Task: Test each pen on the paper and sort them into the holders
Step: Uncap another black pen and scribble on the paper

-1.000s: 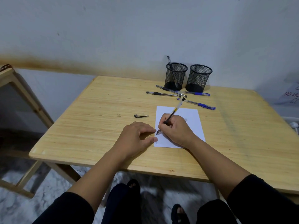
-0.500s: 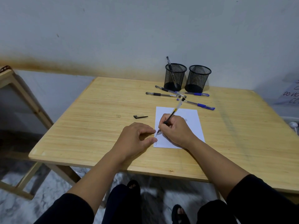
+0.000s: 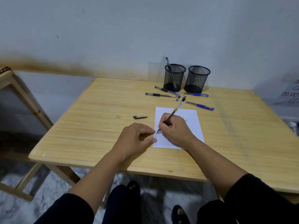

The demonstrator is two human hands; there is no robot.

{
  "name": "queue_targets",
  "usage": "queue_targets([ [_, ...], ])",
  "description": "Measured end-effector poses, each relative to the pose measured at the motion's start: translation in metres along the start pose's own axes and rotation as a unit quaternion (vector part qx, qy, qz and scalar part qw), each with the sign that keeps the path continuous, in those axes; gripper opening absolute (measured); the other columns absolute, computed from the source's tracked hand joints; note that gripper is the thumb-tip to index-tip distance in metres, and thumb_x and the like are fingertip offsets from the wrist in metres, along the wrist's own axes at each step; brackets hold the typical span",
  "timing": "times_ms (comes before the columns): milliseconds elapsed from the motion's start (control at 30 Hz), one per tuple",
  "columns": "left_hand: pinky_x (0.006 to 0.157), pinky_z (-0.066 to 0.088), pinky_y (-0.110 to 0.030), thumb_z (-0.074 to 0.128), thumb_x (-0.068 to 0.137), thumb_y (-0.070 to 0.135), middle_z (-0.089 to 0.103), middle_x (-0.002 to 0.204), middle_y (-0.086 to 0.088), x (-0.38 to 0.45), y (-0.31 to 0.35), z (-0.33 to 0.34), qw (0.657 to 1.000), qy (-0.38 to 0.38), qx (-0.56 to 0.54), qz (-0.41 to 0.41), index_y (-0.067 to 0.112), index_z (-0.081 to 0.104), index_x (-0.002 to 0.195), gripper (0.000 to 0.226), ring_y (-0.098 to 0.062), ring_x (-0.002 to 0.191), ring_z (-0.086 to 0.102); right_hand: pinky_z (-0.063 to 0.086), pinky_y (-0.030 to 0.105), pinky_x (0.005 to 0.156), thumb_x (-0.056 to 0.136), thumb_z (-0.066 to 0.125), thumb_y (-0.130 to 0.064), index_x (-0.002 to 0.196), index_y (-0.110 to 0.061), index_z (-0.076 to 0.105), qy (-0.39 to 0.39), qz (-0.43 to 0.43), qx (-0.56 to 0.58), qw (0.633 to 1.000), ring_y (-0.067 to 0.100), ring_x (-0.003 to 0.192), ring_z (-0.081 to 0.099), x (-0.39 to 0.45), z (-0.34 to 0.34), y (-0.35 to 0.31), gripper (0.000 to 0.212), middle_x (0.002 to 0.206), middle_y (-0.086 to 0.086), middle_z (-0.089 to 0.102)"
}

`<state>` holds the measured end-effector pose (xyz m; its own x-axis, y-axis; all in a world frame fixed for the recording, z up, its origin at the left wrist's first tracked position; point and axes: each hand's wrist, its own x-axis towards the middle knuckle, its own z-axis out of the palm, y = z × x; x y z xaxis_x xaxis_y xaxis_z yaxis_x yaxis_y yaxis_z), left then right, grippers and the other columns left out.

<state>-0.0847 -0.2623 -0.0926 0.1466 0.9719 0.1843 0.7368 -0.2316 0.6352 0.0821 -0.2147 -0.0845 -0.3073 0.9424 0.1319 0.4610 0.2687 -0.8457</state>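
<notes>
head view: only one camera here, so one pass
right hand [image 3: 175,130]: wrapped round a black pen [image 3: 171,114] in a writing grip, tip down on the paper [image 3: 191,118] near its left edge
left hand [image 3: 135,139]: loosely curled, holding nothing, thumb pinning the paper's lower left corner
what changed: honestly almost nothing vs the frame a second back, pen barely tilted; small scribbles show by the tip
meaning: my guess is this pen is mid-test, sorting comes after
cap [image 3: 140,117]: lying off at 9 o'clock of the paper
other pens [image 3: 162,95]: four loose at 12 o'clock, same spots as before
holders: left one [image 3: 174,77] has one pen, right one [image 3: 197,79] looks empty
</notes>
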Motion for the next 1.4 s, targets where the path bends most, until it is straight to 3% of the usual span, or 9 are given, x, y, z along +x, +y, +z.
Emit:
queue_targets([
  [233, 0.090, 0.033, -0.015, 0.071, 0.076, 0.037, 0.065, 0.115, 0.010, 0.000, 0.000, 0.000, 1.000, 0.000, -0.003, -0.002, 0.027, 0.069, 0.107, 0.033, -0.002, 0.110, 0.051, 0.046, 0.023, 0.063, 0.085, 0.053, -0.007, 0.076, -0.007, 0.061, 0.005, 0.000, 0.001, 1.000, 0.007, 0.065, 0.052, 0.001, 0.000, 0.001, 0.012, 0.068, -0.001, 0.058],
  [400, 0.085, 0.032, -0.007, 0.072, 0.075, 0.038, 0.066, 0.115, 0.010, 0.000, -0.001, 0.001, 1.000, 0.005, -0.006, -0.003, 0.028, 0.069, 0.107, 0.033, -0.002, 0.109, 0.051, 0.046, 0.024, 0.063, 0.085, 0.053, -0.007, 0.076, -0.008, 0.061, 0.004, -0.001, -0.002, 1.000, 0.009, 0.064, 0.052, 0.001, 0.000, 0.001, 0.012, 0.067, -0.001, 0.057],
  [633, 0.089, 0.033, -0.014, 0.072, 0.075, 0.038, 0.065, 0.115, 0.010, 0.000, 0.000, 0.001, 1.000, 0.004, -0.008, -0.007, 0.027, 0.069, 0.107, 0.034, 0.000, 0.107, 0.050, 0.047, 0.025, 0.064, 0.085, 0.053, -0.007, 0.077, -0.007, 0.061, 0.010, -0.003, 0.001, 1.000, 0.010, 0.066, 0.051, 0.001, 0.001, 0.002, 0.012, 0.070, 0.001, 0.058],
  [833, 0.086, 0.033, -0.008, 0.073, 0.075, 0.036, 0.065, 0.112, 0.012, -0.001, -0.001, 0.001, 1.000, 0.008, -0.025, -0.016, 0.027, 0.069, 0.105, 0.032, 0.001, 0.105, 0.050, 0.044, 0.023, 0.061, 0.085, 0.052, -0.006, 0.076, -0.007, 0.060, 0.019, -0.012, 0.010, 1.000, 0.010, 0.064, 0.050, 0.001, 0.001, 0.003, 0.012, 0.068, 0.000, 0.057],
  [933, 0.085, 0.033, -0.007, 0.073, 0.075, 0.036, 0.063, 0.104, 0.017, 0.000, -0.001, 0.002, 0.999, 0.007, -0.031, -0.022, 0.028, 0.070, 0.101, 0.028, 0.003, 0.101, 0.050, 0.044, 0.031, 0.059, 0.087, 0.052, -0.009, 0.078, -0.008, 0.059, 0.042, 0.012, 0.051, 0.998, 0.016, 0.063, 0.052, 0.002, 0.000, 0.005, 0.011, 0.065, 0.001, 0.057],
  [1067, 0.079, 0.042, -0.010, 0.069, 0.079, 0.031, 0.068, 0.091, 0.017, 0.006, -0.002, -0.001, 0.992, 0.049, -0.097, -0.064, 0.026, 0.072, 0.089, 0.011, 0.003, 0.090, 0.060, 0.039, 0.031, 0.050, 0.087, 0.053, -0.009, 0.081, -0.005, 0.057, 0.067, 0.059, 0.142, 0.986, 0.020, 0.056, 0.046, 0.006, -0.002, 0.003, 0.009, 0.059, 0.005, 0.053],
  [1233, 0.092, 0.045, -0.027, 0.063, 0.085, 0.022, 0.064, 0.112, -0.001, 0.030, -0.014, -0.006, 0.980, 0.185, -0.028, -0.071, 0.018, 0.065, 0.109, 0.025, -0.017, 0.106, 0.058, 0.035, 0.026, 0.046, 0.087, 0.054, -0.007, 0.088, -0.010, 0.062, 0.072, 0.080, 0.191, 0.976, 0.015, 0.053, 0.044, 0.013, -0.007, -0.006, 0.008, 0.061, 0.004, 0.053],
  [1333, 0.098, 0.033, -0.027, 0.057, 0.088, 0.026, 0.058, 0.126, -0.006, 0.047, -0.025, -0.007, 0.986, 0.128, 0.035, -0.097, 0.015, 0.060, 0.119, 0.033, -0.022, 0.120, 0.048, 0.033, 0.020, 0.040, 0.091, 0.048, -0.009, 0.089, -0.007, 0.065, 0.069, 0.087, 0.233, 0.966, 0.013, 0.052, 0.047, 0.016, -0.011, -0.013, 0.017, 0.066, 0.008, 0.056],
  [1400, 0.094, 0.033, -0.026, 0.057, 0.087, 0.026, 0.060, 0.124, -0.005, 0.054, -0.029, -0.005, 0.988, 0.100, 0.052, -0.105, 0.015, 0.064, 0.113, 0.029, -0.023, 0.119, 0.049, 0.034, 0.019, 0.037, 0.092, 0.044, -0.009, 0.088, -0.007, 0.065, 0.075, 0.095, 0.247, 0.961, 0.014, 0.053, 0.051, 0.018, -0.014, -0.016, 0.021, 0.068, 0.010, 0.058],
])
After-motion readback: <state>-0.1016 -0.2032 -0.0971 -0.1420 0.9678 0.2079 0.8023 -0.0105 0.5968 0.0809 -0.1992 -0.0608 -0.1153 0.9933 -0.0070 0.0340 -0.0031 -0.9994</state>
